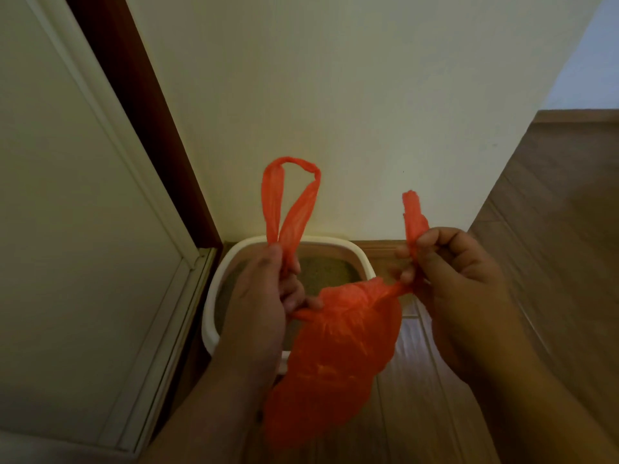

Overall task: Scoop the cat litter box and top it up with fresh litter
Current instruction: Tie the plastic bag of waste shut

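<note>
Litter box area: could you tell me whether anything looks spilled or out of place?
Nothing stands out. The litter box sits in the corner with litter inside, no spill visible on the floor. The left hand and right hand each hold a handle of the orange bag.

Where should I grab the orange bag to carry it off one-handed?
Take both handles together, from above. The bag hangs by them: the left hand pinches the base of the left loop, the right hand the twisted right handle. Both stand upright above the full, sagging body, which looks thin and awkward to squeeze over the litter box.
</note>
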{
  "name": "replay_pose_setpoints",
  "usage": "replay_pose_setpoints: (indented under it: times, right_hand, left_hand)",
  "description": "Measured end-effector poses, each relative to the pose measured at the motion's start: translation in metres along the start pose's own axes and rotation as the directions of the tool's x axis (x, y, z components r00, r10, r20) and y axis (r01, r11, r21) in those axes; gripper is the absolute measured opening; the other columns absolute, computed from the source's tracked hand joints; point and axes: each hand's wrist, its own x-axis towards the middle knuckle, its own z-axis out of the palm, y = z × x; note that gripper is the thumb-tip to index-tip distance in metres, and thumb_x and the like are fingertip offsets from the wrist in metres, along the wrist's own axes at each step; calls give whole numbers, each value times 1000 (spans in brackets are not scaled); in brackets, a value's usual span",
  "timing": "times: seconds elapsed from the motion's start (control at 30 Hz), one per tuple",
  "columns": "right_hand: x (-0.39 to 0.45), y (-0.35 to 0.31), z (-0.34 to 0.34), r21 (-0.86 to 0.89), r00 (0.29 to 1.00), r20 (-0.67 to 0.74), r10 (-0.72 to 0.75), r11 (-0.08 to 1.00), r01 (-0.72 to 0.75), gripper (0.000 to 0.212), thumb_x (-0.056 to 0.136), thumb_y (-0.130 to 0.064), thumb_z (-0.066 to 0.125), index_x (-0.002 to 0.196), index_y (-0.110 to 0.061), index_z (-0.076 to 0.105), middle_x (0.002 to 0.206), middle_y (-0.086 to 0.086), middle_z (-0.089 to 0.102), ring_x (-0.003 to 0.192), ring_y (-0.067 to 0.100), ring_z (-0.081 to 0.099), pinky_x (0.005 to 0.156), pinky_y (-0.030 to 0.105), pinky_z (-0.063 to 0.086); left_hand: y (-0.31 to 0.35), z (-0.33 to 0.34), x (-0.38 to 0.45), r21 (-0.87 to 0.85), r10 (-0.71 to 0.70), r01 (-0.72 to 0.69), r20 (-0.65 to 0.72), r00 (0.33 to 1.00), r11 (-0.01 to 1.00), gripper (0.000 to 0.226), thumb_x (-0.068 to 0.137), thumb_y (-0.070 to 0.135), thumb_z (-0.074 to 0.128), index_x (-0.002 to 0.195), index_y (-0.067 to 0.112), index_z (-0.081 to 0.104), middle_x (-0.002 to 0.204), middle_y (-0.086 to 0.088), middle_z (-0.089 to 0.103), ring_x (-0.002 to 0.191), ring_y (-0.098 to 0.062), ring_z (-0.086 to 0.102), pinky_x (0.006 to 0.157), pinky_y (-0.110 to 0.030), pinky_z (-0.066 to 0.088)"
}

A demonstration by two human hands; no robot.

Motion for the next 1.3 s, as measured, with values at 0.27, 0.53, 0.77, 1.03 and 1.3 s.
replay_pose_setpoints:
  times: [0.27,0.53,0.77,1.03,1.3]
  right_hand:
    - [-15,13,29,-48,992,124,22,999,-16,15,101,3,43,89,-3,49,84,7,72,49,19,45,41,28,37]
    - [-16,20,36,-43,995,84,55,998,-52,13,99,-8,57,91,-7,67,60,11,56,46,22,43,45,33,35]
    - [-22,10,39,232,925,342,164,939,-252,32,83,-4,62,112,-8,74,76,18,57,62,20,51,61,34,44]
    - [-24,7,45,153,934,332,133,969,-192,28,99,-16,51,123,-8,62,70,30,55,53,31,54,51,33,52]
    - [-19,9,41,192,975,184,129,968,-164,40,85,-2,70,117,-13,50,85,17,68,54,31,57,51,42,55]
  left_hand:
    - [-7,8,-8,149,86,-113,179,980,982,29,104,39,42,85,32,64,59,4,37,48,-9,29,44,-23,26]
    - [-4,10,-16,252,71,-183,397,915,950,27,97,37,46,106,28,70,59,8,56,44,-1,40,44,-13,34]
    - [-1,8,-12,216,69,-163,385,920,963,12,95,19,60,105,13,60,65,-5,64,43,-6,48,45,-15,38]
    - [-1,13,-11,134,-34,-8,308,951,991,44,82,29,66,124,20,56,62,-10,65,41,-12,52,39,-20,39]
    - [-2,16,-17,57,-8,-11,330,944,998,35,84,23,62,117,9,66,66,-7,66,43,-7,53,41,-21,35]
